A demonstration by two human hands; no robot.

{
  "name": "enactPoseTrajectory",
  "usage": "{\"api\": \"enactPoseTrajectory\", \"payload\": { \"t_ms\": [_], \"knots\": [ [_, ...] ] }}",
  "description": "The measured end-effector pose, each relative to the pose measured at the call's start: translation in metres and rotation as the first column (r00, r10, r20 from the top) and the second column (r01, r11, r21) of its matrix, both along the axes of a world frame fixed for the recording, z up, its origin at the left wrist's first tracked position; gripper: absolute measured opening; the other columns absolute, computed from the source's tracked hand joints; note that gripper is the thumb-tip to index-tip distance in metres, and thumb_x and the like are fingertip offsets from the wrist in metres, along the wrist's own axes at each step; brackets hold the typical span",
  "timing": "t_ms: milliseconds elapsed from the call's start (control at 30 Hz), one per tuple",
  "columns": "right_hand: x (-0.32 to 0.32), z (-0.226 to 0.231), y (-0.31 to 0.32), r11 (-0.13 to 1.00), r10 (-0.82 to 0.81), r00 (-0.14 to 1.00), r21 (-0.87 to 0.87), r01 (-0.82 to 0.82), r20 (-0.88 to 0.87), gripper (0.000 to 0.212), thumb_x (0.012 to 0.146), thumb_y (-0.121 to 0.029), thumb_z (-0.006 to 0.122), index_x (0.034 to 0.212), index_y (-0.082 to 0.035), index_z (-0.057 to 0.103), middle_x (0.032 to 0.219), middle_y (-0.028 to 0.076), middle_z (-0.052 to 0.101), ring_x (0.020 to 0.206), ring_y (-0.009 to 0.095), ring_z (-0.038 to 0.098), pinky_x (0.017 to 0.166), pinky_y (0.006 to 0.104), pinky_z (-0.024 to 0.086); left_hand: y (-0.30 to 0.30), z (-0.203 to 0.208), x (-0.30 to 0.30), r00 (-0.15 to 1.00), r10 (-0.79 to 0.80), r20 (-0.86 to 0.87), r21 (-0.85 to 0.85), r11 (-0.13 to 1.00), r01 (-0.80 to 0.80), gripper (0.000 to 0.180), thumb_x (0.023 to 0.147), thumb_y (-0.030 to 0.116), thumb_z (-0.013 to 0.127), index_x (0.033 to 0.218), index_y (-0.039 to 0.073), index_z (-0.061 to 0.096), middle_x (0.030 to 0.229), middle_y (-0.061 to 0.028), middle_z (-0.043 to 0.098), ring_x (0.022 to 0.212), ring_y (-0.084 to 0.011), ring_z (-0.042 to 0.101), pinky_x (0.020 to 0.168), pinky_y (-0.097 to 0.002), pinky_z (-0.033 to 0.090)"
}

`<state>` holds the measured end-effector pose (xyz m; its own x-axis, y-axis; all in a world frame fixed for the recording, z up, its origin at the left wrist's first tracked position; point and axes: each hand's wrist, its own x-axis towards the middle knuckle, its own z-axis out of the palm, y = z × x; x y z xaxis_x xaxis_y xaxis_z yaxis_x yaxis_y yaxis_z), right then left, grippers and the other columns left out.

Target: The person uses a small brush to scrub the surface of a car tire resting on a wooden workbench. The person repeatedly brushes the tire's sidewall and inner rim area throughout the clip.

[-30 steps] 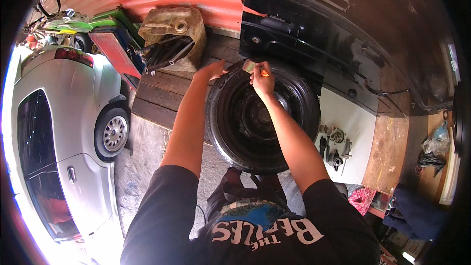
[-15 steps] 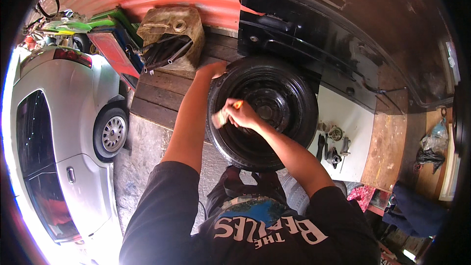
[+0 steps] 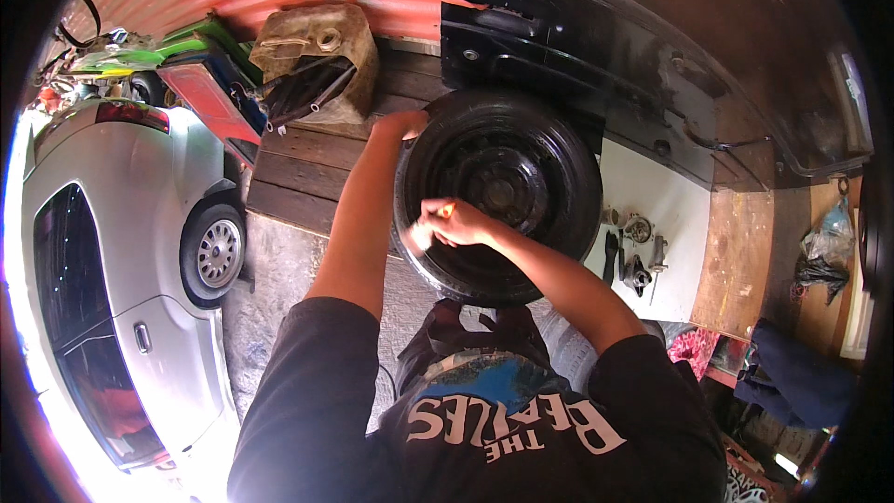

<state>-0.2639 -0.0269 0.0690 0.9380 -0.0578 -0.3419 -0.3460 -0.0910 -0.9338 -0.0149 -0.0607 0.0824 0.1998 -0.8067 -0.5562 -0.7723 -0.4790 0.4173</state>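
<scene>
A wheel with a shiny black steel rim (image 3: pixel 549 177) inside a black tire (image 3: pixel 584 196) stands before me, by the wooden bench. My left hand (image 3: pixel 405 125) grips the tire's far left edge, its fingertips partly hidden. My right hand (image 3: pixel 454 223) is closed round the orange handle of a paintbrush (image 3: pixel 419 237). The pale bristles, smeared by motion, are at the near left sidewall of the tire. Dark wet-looking gloss shows on the rim and sidewall.
A cut-open jerrycan (image 3: pixel 321 61) with dark tubes sits on the plank bench (image 3: pixel 303 168). A silver car (image 3: pixel 121 251) is at the left. To the right, small metal parts (image 3: pixel 637 251) lie on a white board (image 3: pixel 675 214). A black panel (image 3: pixel 531 28) stands behind the tire.
The brush has moved a little along the tire's left side toward me, its bristles turning downward. My left hand keeps its place on the tire edge. The whole view has shifted slightly.
</scene>
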Motion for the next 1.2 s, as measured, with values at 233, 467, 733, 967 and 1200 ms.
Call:
{"api": "enactPoseTrajectory", "payload": {
  "t_ms": [233, 467, 733, 967, 1200],
  "knots": [
    [0.005, 0.023, -0.019, 0.991, -0.114, 0.989, -0.056, 0.12, 0.095, 0.022, 0.103, -0.023, 0.054, 0.09, -0.007, 0.06, 0.059, 0.003, 0.058, 0.049, 0.01, 0.057, 0.046, 0.0299, 0.044, -0.014, 0.009, -0.008, 0.938, 0.134, 0.321, -0.062, 0.991, -0.121, 0.048, 0.098, 0.039, 0.055, 0.138, 0.012, 0.06, 0.13, -0.0196, 0.066, 0.122, -0.0364, 0.063, 0.1, -0.0475, 0.052],
    [0.007, -0.001, 0.009, 0.956, -0.285, 0.931, -0.001, 0.293, 0.229, 0.018, 0.104, -0.023, 0.057, 0.092, -0.009, 0.057, 0.062, 0.002, 0.059, 0.053, 0.01, 0.057, 0.048, 0.0302, 0.045, -0.035, -0.016, -0.037, 0.894, -0.007, 0.448, -0.022, 1.0, 0.019, 0.065, 0.099, 0.017, 0.055, 0.158, 0.032, 0.033, 0.133, -0.0158, 0.064, 0.12, -0.0323, 0.065, 0.095, -0.0452, 0.056],
    [-0.139, 0.033, -0.041, 0.964, 0.228, 0.941, -0.077, -0.254, -0.252, 0.022, 0.096, -0.029, 0.06, 0.091, -0.009, 0.069, 0.063, 0.004, 0.061, 0.057, 0.013, 0.06, 0.058, 0.0342, 0.047, -0.024, -0.044, -0.028, 0.871, 0.005, 0.491, -0.056, 0.998, 0.026, 0.067, 0.102, 0.013, 0.045, 0.16, 0.04, 0.023, 0.152, -0.0117, 0.049, 0.126, -0.0314, 0.062, 0.099, -0.0455, 0.054],
    [-0.167, 0.051, -0.193, 0.618, -0.151, 0.958, -0.78, -0.101, -0.243, 0.022, 0.087, -0.029, 0.065, 0.093, -0.008, 0.068, 0.083, 0.02, 0.069, 0.079, 0.038, 0.068, 0.073, 0.049, 0.053, -0.023, -0.042, -0.03, 0.876, 0.036, 0.482, -0.014, 0.999, -0.033, 0.068, 0.103, 0.015, 0.043, 0.16, 0.043, 0.018, 0.162, -0.0093, 0.036, 0.128, -0.0313, 0.06, 0.099, -0.0454, 0.054],
    [-0.177, 0.05, -0.225, 0.305, -0.28, 0.92, -0.883, 0.357, 0.275, 0.015, 0.095, -0.023, 0.062, 0.094, -0.011, 0.054, 0.075, 0.019, 0.066, 0.077, 0.045, 0.064, 0.063, 0.0524, 0.05, -0.03, -0.034, -0.031, 0.873, -0.026, 0.487, 0.014, 1.0, 0.022, 0.086, 0.094, 0.005, 0.054, 0.161, 0.04, 0.014, 0.162, -0.0122, 0.036, 0.129, -0.0334, 0.059, 0.101, -0.0458, 0.054]
  ]
}}
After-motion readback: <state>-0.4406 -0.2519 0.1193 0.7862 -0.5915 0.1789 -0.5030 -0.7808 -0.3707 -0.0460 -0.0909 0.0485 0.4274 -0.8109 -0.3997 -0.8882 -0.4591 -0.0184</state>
